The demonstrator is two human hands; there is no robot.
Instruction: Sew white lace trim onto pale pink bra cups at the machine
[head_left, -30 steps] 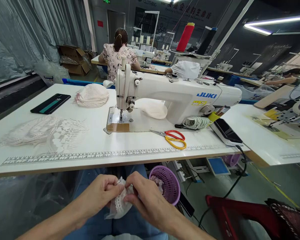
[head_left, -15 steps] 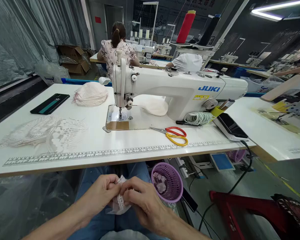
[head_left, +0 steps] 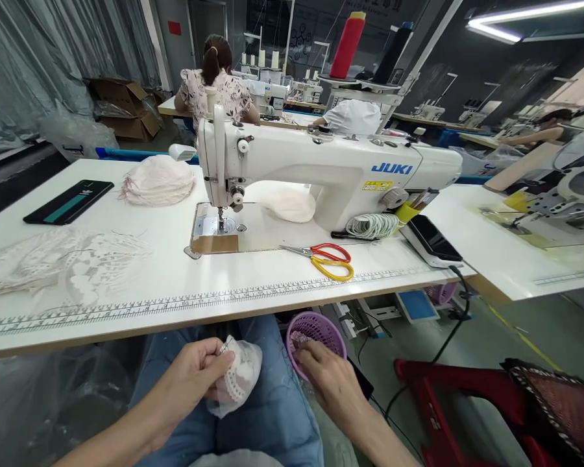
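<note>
Over my lap, my left hand (head_left: 207, 371) pinches a small white lace piece (head_left: 241, 376) between thumb and fingers. My right hand (head_left: 324, 376) is over the near rim of the purple basket (head_left: 333, 337), fingers bent down together; whatever they hold, if anything, is hidden. Some pale scraps (head_left: 298, 340) lie inside the basket. On the table, scissors (head_left: 328, 261) with red and yellow handles rest before the white sewing machine (head_left: 340, 159). Lace pieces (head_left: 92, 266) lie spread at the left, and a round stack of pale fabric (head_left: 158, 180) sits behind them.
A black phone (head_left: 68, 202) lies at the table's left. A printed ruler (head_left: 175, 303) runs along the front edge. Coiled cord (head_left: 374, 226) and a white device (head_left: 431, 241) are at the right. A red stool (head_left: 448, 402) stands on the floor. Two people sit ahead.
My right hand has come off the lace piece and moved right to the basket. My left hand still holds the lace, now more unfolded. The view has shifted slightly to the right.
</note>
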